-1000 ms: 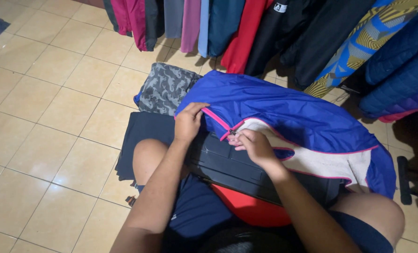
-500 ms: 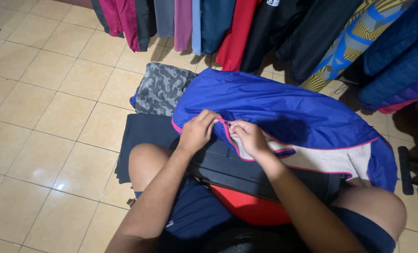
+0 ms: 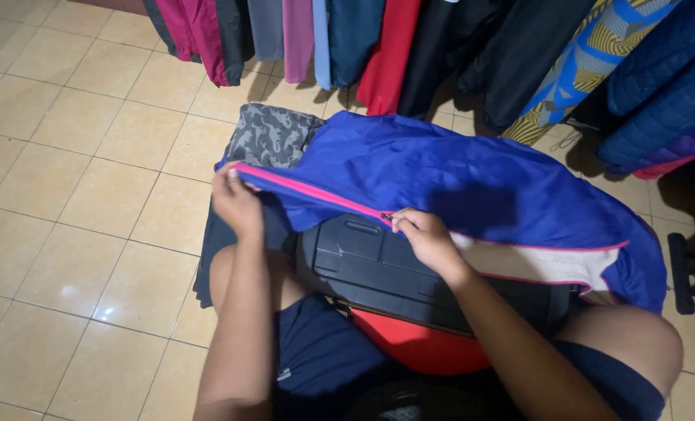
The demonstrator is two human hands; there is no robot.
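Observation:
A blue jacket (image 3: 472, 183) with a pink zip line lies spread over my lap and a black plastic case (image 3: 378, 261). My left hand (image 3: 236, 204) pinches the jacket's left end at the pink zip edge and holds it stretched out. My right hand (image 3: 425, 238) grips the zip near its small slider, about the middle of the jacket. A pale cream lining (image 3: 534, 261) shows under the blue cloth to the right of my right hand.
A grey patterned garment (image 3: 273, 136) and a dark cloth (image 3: 211, 242) lie on the beige tiled floor (image 3: 90, 179) past my knees. Several hanging clothes (image 3: 410, 39) fill the top of the view. A red thing (image 3: 417, 343) sits under the black case.
My left hand has moved left, pulling the pink zip edge out straight. My right hand stays at the slider. The camera has shifted a little.

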